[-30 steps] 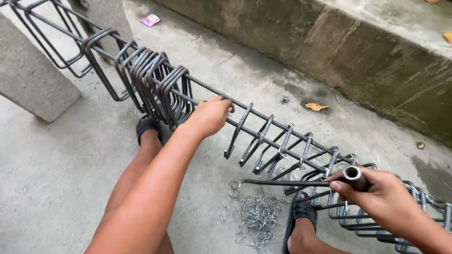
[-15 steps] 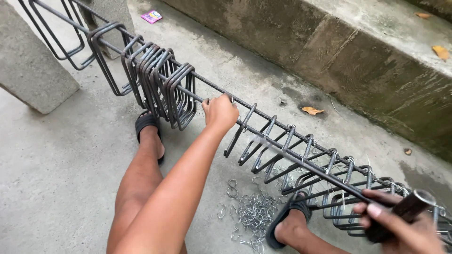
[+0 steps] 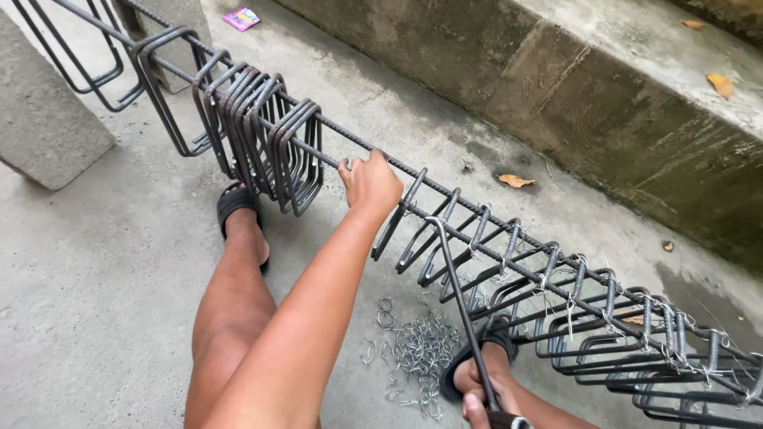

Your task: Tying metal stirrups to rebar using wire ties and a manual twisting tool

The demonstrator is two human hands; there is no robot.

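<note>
a rebar cage (image 3: pixel 509 262) ran slantwise across the concrete floor (image 3: pixel 95 278), its far end resting by a grey concrete block (image 3: pixel 44 131). a bunch of loose steel stirrups (image 3: pixel 266 135) hung crowded on the top bar, just beside the left hand (image 3: pixel 369 184). under the cage lay a heap of small wire ties (image 3: pixel 413 353), between two feet in black sandals. a small pink and purple wrapper (image 3: pixel 241 18) lay flat at the far wall's foot, and a dry leaf (image 3: pixel 516 181) nearer. the left arm reached out straight, fingers curled shut around the top bar. the right hand (image 3: pixel 486 407), low at the frame's edge, gripped a thin hooked tool (image 3: pixel 461 298) whose tip caught a tied stirrup.
</note>
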